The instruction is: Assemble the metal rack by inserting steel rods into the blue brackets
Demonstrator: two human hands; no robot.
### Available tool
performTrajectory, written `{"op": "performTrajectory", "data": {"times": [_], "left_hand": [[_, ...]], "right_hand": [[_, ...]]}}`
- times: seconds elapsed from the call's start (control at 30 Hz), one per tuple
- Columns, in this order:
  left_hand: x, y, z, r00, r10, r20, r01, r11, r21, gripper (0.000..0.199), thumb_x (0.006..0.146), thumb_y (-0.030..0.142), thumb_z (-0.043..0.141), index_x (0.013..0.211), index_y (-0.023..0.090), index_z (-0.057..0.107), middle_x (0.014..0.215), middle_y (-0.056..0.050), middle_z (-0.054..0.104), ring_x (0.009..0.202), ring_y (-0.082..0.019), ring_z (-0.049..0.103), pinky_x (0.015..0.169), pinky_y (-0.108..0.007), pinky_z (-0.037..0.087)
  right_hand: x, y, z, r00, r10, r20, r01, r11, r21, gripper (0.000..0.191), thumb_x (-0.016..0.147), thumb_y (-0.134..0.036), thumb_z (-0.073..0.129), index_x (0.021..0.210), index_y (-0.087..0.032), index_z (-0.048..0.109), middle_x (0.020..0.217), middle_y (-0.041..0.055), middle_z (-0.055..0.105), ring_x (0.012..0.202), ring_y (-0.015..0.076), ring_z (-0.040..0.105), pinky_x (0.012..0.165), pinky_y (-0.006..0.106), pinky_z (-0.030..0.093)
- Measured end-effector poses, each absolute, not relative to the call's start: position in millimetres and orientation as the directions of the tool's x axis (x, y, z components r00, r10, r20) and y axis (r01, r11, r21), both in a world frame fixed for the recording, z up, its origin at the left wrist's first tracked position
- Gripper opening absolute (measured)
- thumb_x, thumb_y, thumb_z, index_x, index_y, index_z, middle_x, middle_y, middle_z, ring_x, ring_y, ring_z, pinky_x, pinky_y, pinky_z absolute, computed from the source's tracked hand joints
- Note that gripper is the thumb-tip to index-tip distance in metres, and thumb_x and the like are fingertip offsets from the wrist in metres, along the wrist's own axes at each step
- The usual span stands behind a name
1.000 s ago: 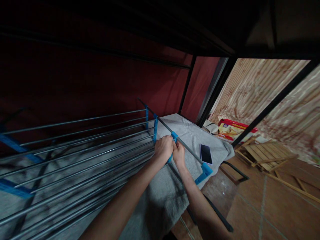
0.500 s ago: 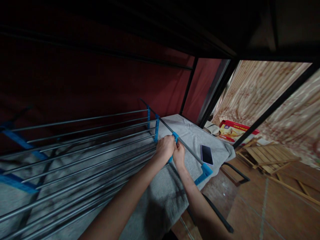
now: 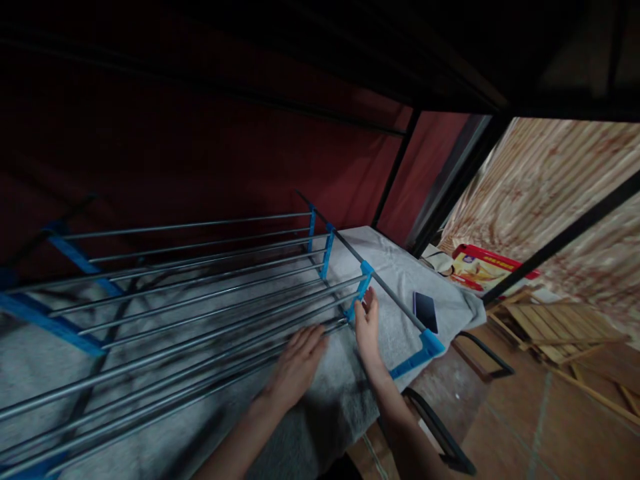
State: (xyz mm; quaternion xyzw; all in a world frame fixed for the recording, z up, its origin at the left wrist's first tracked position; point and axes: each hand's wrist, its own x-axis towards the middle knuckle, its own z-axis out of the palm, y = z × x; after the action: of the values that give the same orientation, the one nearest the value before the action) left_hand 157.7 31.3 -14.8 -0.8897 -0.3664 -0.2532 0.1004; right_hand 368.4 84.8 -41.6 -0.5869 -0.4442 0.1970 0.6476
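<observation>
A drying rack [image 3: 220,320] with grey metal rods and blue plastic brackets spreads over a grey cloth. My right hand [image 3: 369,330] is at the blue end bracket [image 3: 361,291], its thumb and fingers around the bracket's lower part; part of the grip is hidden. Lower and to the left, my left hand [image 3: 297,363] has its fingers stretched out above the front rods, near their right ends, holding nothing. The grey side tube [image 3: 397,297] runs past my right hand to a blue corner piece [image 3: 431,343].
On the grey cloth [image 3: 345,387] lies a phone [image 3: 425,312], right of the side tube. Black frame posts [image 3: 460,180] rise beyond. A folded wooden piece [image 3: 560,317] and a red and yellow box [image 3: 487,267] are at the right. A dark red wall [image 3: 240,167] stands behind.
My left hand has let go of the bracket and drawn back down and left over the rods. My right hand stays at the bracket, slightly lower. The view has shifted a little.
</observation>
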Motion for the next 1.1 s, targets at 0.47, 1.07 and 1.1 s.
{"op": "performTrajectory", "data": {"times": [0.47,1.07,1.1], "left_hand": [[100.4,32.5,-36.9,0.279,0.959,0.043,0.939,-0.282,0.195,0.040,0.101,0.019,0.040,0.130,0.016,0.068,0.126,-0.013,0.074,0.113,-0.026,0.071,0.101,-0.043,0.055],[104.2,34.8,-9.7,0.208,0.978,0.027,0.940,-0.208,0.271,0.039,0.103,0.026,0.043,0.136,0.026,0.065,0.126,-0.008,0.076,0.107,-0.023,0.075,0.094,-0.035,0.056],[104.4,34.7,-7.9,0.206,0.978,0.027,0.941,-0.206,0.268,0.040,0.103,0.025,0.043,0.136,0.026,0.065,0.127,-0.008,0.076,0.108,-0.024,0.074,0.094,-0.035,0.056]], "right_hand": [[345.8,54.6,-128.8,0.465,0.819,0.336,0.477,0.088,-0.874,0.059,0.087,-0.026,0.045,0.145,-0.018,0.047,0.144,0.0165,0.049,0.140,0.0273,0.046,0.120,0.048,0.035],[346.3,61.4,-125.6,0.471,0.804,0.363,0.492,0.103,-0.865,0.074,0.088,-0.026,0.044,0.161,-0.017,0.029,0.158,0.0163,0.041,0.145,0.0271,0.038,0.123,0.052,0.028],[346.6,63.1,-123.3,0.474,0.798,0.372,0.508,0.097,-0.856,0.074,0.088,-0.025,0.044,0.160,-0.017,0.030,0.157,0.0162,0.042,0.146,0.0276,0.036,0.124,0.053,0.026]]}}
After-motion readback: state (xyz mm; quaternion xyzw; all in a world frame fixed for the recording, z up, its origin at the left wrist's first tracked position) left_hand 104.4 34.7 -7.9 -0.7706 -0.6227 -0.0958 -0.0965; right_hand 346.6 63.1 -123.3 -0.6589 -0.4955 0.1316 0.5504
